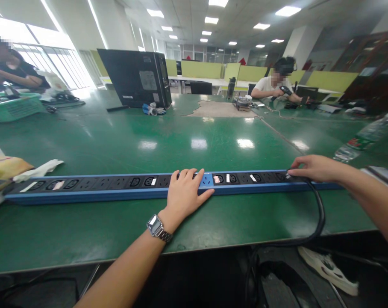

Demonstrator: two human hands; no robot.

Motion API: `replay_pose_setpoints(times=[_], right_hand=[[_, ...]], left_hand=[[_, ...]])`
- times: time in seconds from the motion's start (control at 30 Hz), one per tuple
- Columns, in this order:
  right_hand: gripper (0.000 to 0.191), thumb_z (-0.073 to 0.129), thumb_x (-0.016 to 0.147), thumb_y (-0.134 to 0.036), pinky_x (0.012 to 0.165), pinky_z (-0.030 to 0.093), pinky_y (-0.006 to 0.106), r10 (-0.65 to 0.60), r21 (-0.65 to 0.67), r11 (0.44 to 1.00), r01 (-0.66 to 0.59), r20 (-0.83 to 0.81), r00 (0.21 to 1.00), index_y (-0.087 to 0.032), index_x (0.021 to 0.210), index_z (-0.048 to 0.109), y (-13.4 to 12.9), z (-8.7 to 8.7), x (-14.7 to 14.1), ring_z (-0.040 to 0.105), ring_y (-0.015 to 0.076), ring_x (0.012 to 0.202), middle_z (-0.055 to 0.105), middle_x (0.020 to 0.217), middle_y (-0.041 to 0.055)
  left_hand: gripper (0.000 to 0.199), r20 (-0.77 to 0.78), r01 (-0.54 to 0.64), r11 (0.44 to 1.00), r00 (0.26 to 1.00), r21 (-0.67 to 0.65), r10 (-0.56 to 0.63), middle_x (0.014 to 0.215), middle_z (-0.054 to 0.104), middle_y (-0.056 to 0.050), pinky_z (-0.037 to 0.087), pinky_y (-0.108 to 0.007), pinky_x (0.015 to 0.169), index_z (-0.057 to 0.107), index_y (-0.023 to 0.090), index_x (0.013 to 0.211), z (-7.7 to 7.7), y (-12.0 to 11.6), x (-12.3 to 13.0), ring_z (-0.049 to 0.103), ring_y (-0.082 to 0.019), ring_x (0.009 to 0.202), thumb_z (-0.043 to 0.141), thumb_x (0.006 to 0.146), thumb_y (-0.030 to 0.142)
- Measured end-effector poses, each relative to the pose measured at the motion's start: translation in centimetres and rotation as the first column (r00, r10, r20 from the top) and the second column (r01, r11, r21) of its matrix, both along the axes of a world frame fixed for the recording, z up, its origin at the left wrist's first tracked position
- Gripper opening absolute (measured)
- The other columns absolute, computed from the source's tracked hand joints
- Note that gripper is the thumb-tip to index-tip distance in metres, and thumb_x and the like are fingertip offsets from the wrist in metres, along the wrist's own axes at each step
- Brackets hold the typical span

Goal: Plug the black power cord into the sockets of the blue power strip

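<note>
A long blue and black power strip (110,183) lies along the near part of the green table. My left hand (186,192), a watch (156,226) on its wrist, rests on the strip's middle with fingers spread, beside a blue socket (207,180). Near the strip's right end, my right hand (306,167) pinches the plug end of a thick black cable (320,214) at a socket. How far the plug is in the socket is hidden. The cable loops down over the table's front edge. Small white and pink labels sit on several sockets.
Behind stand a black computer case (136,79) and gloves (154,109). A plastic bottle (360,139) lies at right, a green basket (17,107) stands far left, and a yellow packet (8,164) is at the strip's left end. Two people sit across the table.
</note>
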State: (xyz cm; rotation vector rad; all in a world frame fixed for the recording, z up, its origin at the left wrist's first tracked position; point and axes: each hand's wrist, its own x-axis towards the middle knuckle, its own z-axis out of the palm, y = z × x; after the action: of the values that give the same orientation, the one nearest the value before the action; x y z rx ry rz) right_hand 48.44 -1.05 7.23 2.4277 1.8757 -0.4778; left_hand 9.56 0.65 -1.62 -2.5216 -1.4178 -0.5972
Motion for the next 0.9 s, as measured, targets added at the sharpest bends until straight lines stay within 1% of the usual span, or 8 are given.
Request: replay_pose_setpoints(times=[0.13, 0.33, 0.53, 0.67, 0.73, 0.8, 0.87, 0.9], right_hand=[[0.03, 0.06, 0.084, -0.04, 0.064, 0.04, 0.028, 0.02, -0.026, 1.0, -0.017, 0.115, 0.993, -0.016, 0.099, 0.069, 0.0, 0.6, 1.9, 0.061, 0.0195, 0.068, 0.067, 0.07, 0.0061], [0.038, 0.056, 0.085, -0.044, 0.07, 0.044, 0.028, 0.096, -0.096, 0.992, -0.085, 0.121, 0.988, -0.017, 0.108, 0.07, 0.4, -0.1, 2.2, 0.064, 0.0213, 0.079, 0.071, 0.087, 0.0082], [0.038, 0.054, 0.081, -0.051, 0.075, 0.045, 0.036, 0.146, -0.059, 0.989, -0.133, 0.394, 0.907, -0.024, 0.102, 0.071, 0.5, -1.6, 1.4, 0.063, 0.0278, 0.091, 0.07, 0.1, 0.0106], [0.046, 0.056, 0.081, -0.055, 0.069, 0.045, 0.033, 0.034, -0.143, 0.99, -0.014, 0.142, 0.989, -0.018, 0.106, 0.07, 0.8, 0.5, 1.5, 0.064, 0.0231, 0.074, 0.07, 0.091, 0.0115], [0.049, 0.054, 0.084, -0.055, 0.066, 0.045, 0.032, -0.127, -0.034, 0.991, 0.127, -0.008, 0.992, -0.014, 0.107, 0.068, 1.2, 2.3, 1.7, 0.063, 0.0202, 0.068, 0.071, 0.091, 0.0126], [0.048, 0.049, 0.087, -0.052, 0.068, 0.045, 0.029, -0.244, 0.244, 0.934, 0.262, -0.103, 0.964, -0.012, 0.107, 0.066, 1.8, 3.4, 1.7, 0.064, 0.0191, 0.075, 0.07, 0.097, 0.0135], [0.047, 0.042, 0.09, -0.051, 0.071, 0.044, 0.029, -0.278, 0.462, 0.838, 0.291, -0.098, 0.956, -0.012, 0.105, 0.066, 2.3, 3.1, 1.3, 0.064, 0.0202, 0.083, 0.07, 0.1, 0.014], [0.048, 0.039, 0.091, -0.051, 0.073, 0.044, 0.03, -0.253, 0.498, 0.83, 0.253, -0.069, 0.965, -0.013, 0.104, 0.065, 2.6, 2.3, 0.9, 0.063, 0.0213, 0.087, 0.07, 0.101, 0.0144]], left_hand=[[0.059, -0.005, 0.001, 1.0, 1.0, 0.002, -0.001, 0.125, 0.06, -0.011, 0.032, -0.048, 0.103, 0.052, 0.02, 0.133, 0.0, 0.0, 0.0, 0.051, -0.03, 0.115, 0.049, 0.088, 0.058], [0.059, -0.009, -0.003, 1.0, 1.0, 0.003, 0.003, 0.125, 0.06, -0.012, 0.033, -0.047, 0.103, 0.053, 0.02, 0.132, 0.0, 0.0, 0.0, 0.051, -0.03, 0.115, 0.05, 0.087, 0.058], [0.058, -0.002, 0.002, 1.0, 1.0, 0.011, -0.002, 0.126, 0.059, -0.012, 0.032, -0.049, 0.103, 0.053, 0.02, 0.132, -0.1, 0.0, 0.1, 0.051, -0.031, 0.116, 0.048, 0.088, 0.058], [0.058, -0.003, 0.001, 1.0, 1.0, 0.01, -0.001, 0.125, 0.06, -0.012, 0.032, -0.049, 0.103, 0.053, 0.02, 0.132, -0.1, 0.0, 0.1, 0.05, -0.03, 0.116, 0.049, 0.088, 0.057], [0.058, -0.005, 0.002, 1.0, 1.0, 0.01, -0.002, 0.126, 0.06, -0.012, 0.033, -0.048, 0.103, 0.052, 0.021, 0.132, 0.0, -0.1, 0.0, 0.05, -0.03, 0.115, 0.049, 0.088, 0.057], [0.058, -0.007, 0.001, 1.0, 1.0, 0.011, -0.001, 0.126, 0.06, -0.011, 0.033, -0.048, 0.103, 0.052, 0.021, 0.132, 0.0, -0.1, 0.0, 0.05, -0.03, 0.115, 0.049, 0.088, 0.058], [0.058, -0.008, -0.001, 1.0, 1.0, 0.012, 0.001, 0.126, 0.06, -0.011, 0.033, -0.047, 0.103, 0.052, 0.021, 0.132, 0.0, -0.1, 0.0, 0.05, -0.03, 0.116, 0.049, 0.088, 0.058], [0.058, -0.008, -0.002, 1.0, 1.0, 0.012, 0.003, 0.126, 0.06, -0.011, 0.032, -0.047, 0.103, 0.052, 0.021, 0.132, -0.1, -0.1, 0.0, 0.05, -0.03, 0.116, 0.049, 0.088, 0.058]])
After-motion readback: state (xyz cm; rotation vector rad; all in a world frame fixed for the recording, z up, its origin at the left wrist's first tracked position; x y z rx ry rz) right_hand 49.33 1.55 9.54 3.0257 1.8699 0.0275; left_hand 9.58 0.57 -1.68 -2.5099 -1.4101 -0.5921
